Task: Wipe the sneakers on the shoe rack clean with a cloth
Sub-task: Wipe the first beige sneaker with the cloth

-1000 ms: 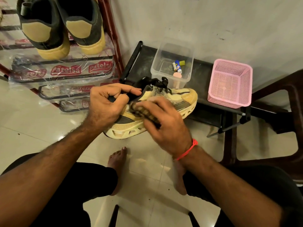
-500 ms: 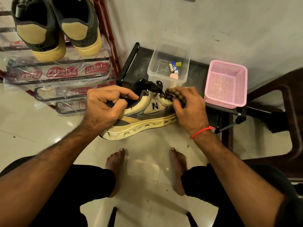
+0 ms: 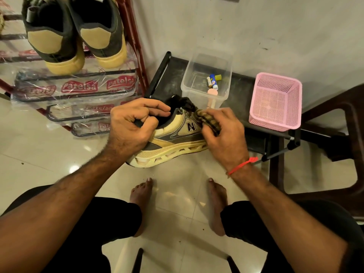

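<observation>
While the person sits with both bare feet flat on the glossy tiled floor [image 3: 177, 194], black shorts covering the thighs at the bottom of the view, both forearms reach forward to a sneaker [image 3: 173, 142] held in the air above the floor, just in front of the toes. It is a tan and yellow shoe with a dark side stripe, an "N" on its side and a chunky cut-out sole, lying roughly level with its heel toward the left.

The left hand [image 3: 130, 129] is clenched around the heel and dark collar of the shoe, thumb and curled fingers gripping the opening. The right hand [image 3: 222, 134], a red thread [image 3: 243, 165] around its wrist, grasps a bunched, dark patterned cloth [image 3: 208, 120] and presses it against the upper side of the shoe near the laces, just right of the "N".

Just beyond the hands stands a low black rack [image 3: 171, 79] against the wall. On it sits a clear plastic tub [image 3: 191, 75] holding a few small items, among them a blue and white tube, a yellow piece and a pinkish round thing. Well to its right on the same surface is a pink perforated basket [image 3: 275, 123]. A dark brown chair [image 3: 352, 138] occupies the right edge.

Farther back on the left is a red-framed shoe rack [image 3: 136, 44], its lower tiers wrapped in clear printed plastic. A second pair of sneakers [image 3: 78, 32], dark with tan heels and yellow soles, rests on an upper tier, heels toward the viewer.
</observation>
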